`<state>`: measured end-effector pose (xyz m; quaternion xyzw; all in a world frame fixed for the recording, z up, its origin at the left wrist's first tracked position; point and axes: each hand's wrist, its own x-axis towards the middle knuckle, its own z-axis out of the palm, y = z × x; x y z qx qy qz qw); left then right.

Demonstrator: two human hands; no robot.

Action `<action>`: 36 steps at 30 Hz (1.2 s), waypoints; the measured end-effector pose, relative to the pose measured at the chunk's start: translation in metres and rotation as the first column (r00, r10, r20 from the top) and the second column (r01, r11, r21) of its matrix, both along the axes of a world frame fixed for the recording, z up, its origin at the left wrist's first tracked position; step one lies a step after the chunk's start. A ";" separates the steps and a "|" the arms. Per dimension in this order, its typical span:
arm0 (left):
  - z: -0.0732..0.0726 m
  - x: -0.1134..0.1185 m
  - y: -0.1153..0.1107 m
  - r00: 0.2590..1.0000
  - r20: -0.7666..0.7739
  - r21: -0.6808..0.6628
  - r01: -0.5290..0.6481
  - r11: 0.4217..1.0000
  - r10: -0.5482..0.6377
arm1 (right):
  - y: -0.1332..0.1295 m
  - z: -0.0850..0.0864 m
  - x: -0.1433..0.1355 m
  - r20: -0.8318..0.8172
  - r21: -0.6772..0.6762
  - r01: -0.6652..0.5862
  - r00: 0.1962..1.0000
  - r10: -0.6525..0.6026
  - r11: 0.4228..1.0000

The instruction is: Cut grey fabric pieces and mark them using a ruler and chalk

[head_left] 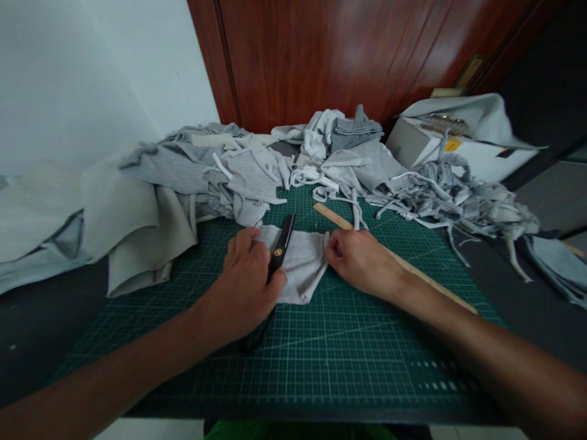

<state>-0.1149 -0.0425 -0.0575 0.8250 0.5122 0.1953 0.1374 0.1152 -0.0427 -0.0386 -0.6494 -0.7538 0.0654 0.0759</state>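
A small piece of light grey fabric lies on the green cutting mat between my hands. My left hand is closed around black scissors, whose blades point away from me over the fabric. The handle loops stick out below that hand, near the mat. At the fabric's right edge my right hand is closed in a pinch on the cloth; its fingertips are partly hidden. A wooden ruler runs diagonally under my right wrist.
Heaped grey fabric scraps spread along the back and left. Tangled grey strips lie at the right, before a white box. Beige cloth overlaps the mat's left side. A brown wooden door stands behind the table.
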 end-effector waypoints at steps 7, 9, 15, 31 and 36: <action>0.009 -0.011 -0.007 0.973 -0.231 0.041 0.003 0.999 0.007 | 0.008 -0.007 0.012 0.012 0.073 0.038 0.999 -0.039 0.997; 0.012 -0.012 -0.006 0.959 -0.283 0.067 0.006 0.998 0.013 | 0.002 -0.008 0.010 0.038 0.140 -0.013 0.999 0.008 0.990; 0.018 -0.008 -0.004 0.926 -0.376 0.090 0.019 0.996 0.016 | -0.025 -0.004 0.002 -0.046 0.082 -0.533 0.842 0.538 0.842; 0.028 -0.007 -0.012 0.882 -0.471 0.089 0.041 0.995 0.006 | -0.037 0.000 0.034 -0.158 0.012 -0.687 0.716 0.680 0.727; 0.040 0.001 -0.003 0.922 -0.377 0.186 0.171 0.968 -0.090 | -0.040 0.005 0.033 -0.051 -0.013 -0.682 0.731 0.681 0.731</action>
